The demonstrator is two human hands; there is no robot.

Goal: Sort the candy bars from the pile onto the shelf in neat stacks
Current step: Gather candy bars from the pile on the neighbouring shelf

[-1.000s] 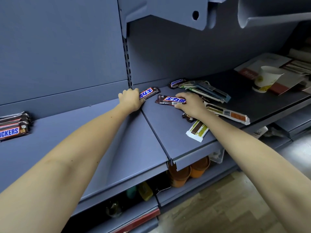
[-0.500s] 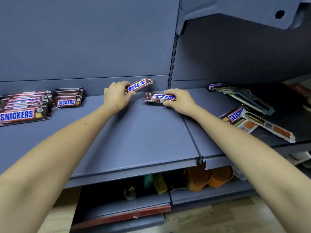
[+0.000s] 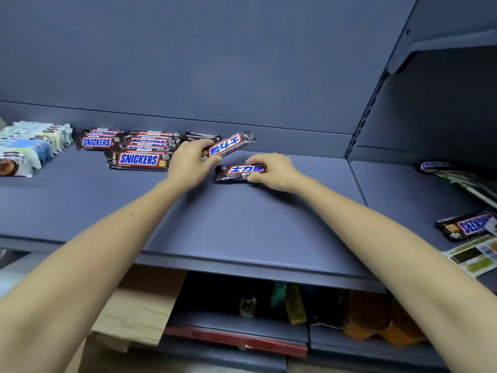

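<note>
One view only: wide-angle head cam, facing forward and slightly down onto the shelf (image 3: 242, 232), close in. Back panel (image 3: 215, 63) above the shelf, lower shelf (image 3: 236, 327) below its front edge.

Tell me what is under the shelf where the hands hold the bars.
Under the shelf, a lower shelf holds orange cups and a yellow packet; a cardboard box stands at left. Its dark back is hidden.

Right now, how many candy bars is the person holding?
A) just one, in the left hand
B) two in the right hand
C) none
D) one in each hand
D: the left hand grips a tilted bar, and the right hand pinches a second bar.
</note>
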